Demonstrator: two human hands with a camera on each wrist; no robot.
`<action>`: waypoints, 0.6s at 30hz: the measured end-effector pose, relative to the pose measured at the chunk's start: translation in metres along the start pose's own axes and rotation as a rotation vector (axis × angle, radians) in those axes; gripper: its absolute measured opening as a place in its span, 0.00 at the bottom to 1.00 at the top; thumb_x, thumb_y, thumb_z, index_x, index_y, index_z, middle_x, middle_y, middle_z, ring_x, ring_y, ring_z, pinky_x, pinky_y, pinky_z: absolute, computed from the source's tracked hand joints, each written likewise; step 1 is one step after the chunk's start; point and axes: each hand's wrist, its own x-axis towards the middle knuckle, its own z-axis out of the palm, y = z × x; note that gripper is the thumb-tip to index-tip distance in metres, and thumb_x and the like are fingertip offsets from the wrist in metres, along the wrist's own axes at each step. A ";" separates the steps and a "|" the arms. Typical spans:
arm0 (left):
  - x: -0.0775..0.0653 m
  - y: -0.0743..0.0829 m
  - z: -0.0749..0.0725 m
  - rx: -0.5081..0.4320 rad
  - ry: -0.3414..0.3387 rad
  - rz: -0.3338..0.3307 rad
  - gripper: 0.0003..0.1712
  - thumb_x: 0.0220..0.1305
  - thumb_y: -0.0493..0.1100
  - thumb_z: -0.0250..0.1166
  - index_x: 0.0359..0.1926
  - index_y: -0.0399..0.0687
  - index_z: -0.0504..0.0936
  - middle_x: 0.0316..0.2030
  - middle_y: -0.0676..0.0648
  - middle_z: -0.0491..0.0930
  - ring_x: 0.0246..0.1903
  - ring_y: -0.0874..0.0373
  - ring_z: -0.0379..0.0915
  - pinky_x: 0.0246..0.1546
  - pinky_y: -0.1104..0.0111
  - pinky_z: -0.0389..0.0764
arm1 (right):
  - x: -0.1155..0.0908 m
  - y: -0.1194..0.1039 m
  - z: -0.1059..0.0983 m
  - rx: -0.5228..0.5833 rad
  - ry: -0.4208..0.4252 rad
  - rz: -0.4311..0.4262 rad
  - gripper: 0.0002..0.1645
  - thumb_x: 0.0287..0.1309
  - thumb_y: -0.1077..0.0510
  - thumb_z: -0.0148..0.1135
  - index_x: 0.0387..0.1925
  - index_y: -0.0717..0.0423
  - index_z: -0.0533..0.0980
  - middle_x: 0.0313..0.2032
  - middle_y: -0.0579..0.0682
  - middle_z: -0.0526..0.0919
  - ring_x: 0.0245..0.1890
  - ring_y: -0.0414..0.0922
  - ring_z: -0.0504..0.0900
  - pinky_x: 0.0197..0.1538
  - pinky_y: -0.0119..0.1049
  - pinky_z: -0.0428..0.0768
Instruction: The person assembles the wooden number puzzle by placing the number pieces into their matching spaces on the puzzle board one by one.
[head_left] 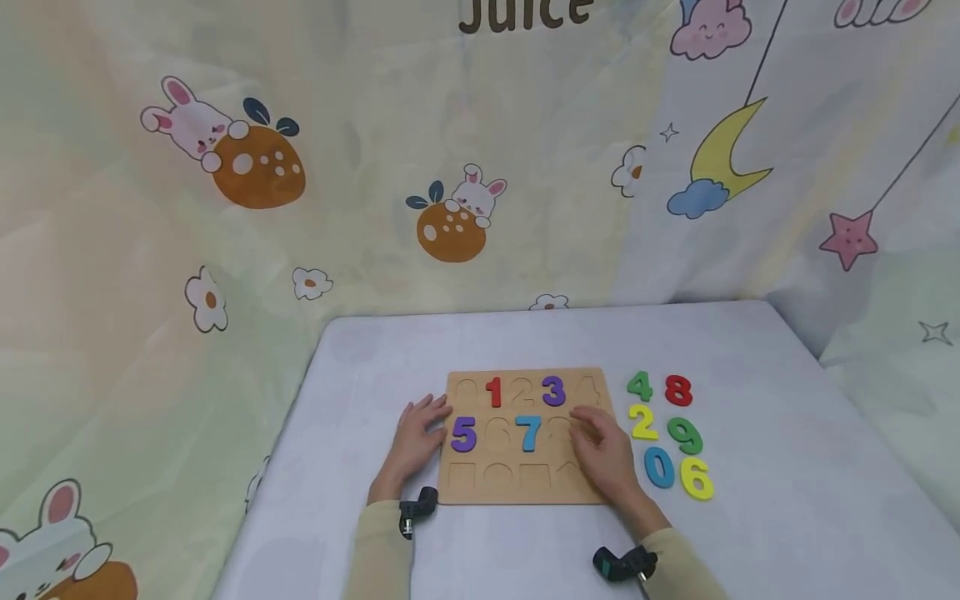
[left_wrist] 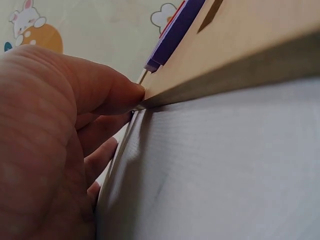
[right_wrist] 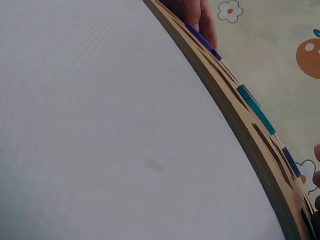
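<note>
A wooden number board point(head_left: 495, 456) lies on the white table, bearing a red 1 point(head_left: 492, 392), a purple 3 point(head_left: 553, 391), a purple 5 point(head_left: 463, 434) and a blue 7 point(head_left: 528, 432). My left hand point(head_left: 418, 437) touches the board's left edge; its thumb point(left_wrist: 112, 90) meets the edge near the corner in the left wrist view. Over the right part of the board is my right hand point(head_left: 603, 450), its fingers loosely bent near an outlined recess. No piece shows in its fingers, though their undersides are hidden. The right wrist view barely catches that hand.
Right of the board lie loose digits: a green 4 point(head_left: 640, 385), red 8 point(head_left: 678, 390), yellow 2 point(head_left: 642, 422), green 9 point(head_left: 686, 436), blue 0 point(head_left: 659, 467) and yellow 6 point(head_left: 697, 479). A printed cloth point(head_left: 360, 125) hangs behind the table point(head_left: 765, 400).
</note>
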 end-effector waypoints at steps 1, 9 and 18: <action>0.000 0.000 -0.001 -0.002 -0.001 -0.004 0.22 0.60 0.36 0.63 0.56 0.45 0.81 0.65 0.48 0.72 0.71 0.47 0.56 0.75 0.51 0.41 | 0.000 0.000 0.000 0.004 0.007 0.003 0.15 0.60 0.61 0.65 0.49 0.53 0.80 0.52 0.47 0.81 0.57 0.46 0.78 0.59 0.42 0.80; -0.002 0.000 -0.002 -0.013 0.011 -0.002 0.21 0.59 0.35 0.64 0.56 0.45 0.81 0.65 0.49 0.72 0.71 0.47 0.56 0.75 0.51 0.41 | -0.001 0.009 0.000 0.101 0.075 0.017 0.17 0.60 0.64 0.64 0.51 0.53 0.79 0.51 0.48 0.82 0.55 0.46 0.78 0.55 0.14 0.70; -0.006 -0.004 -0.001 -0.041 0.006 0.017 0.22 0.58 0.34 0.64 0.55 0.46 0.82 0.65 0.50 0.73 0.71 0.47 0.56 0.75 0.51 0.43 | 0.001 0.008 -0.010 0.104 0.087 0.047 0.17 0.61 0.62 0.64 0.52 0.51 0.79 0.52 0.42 0.81 0.55 0.40 0.76 0.54 0.13 0.69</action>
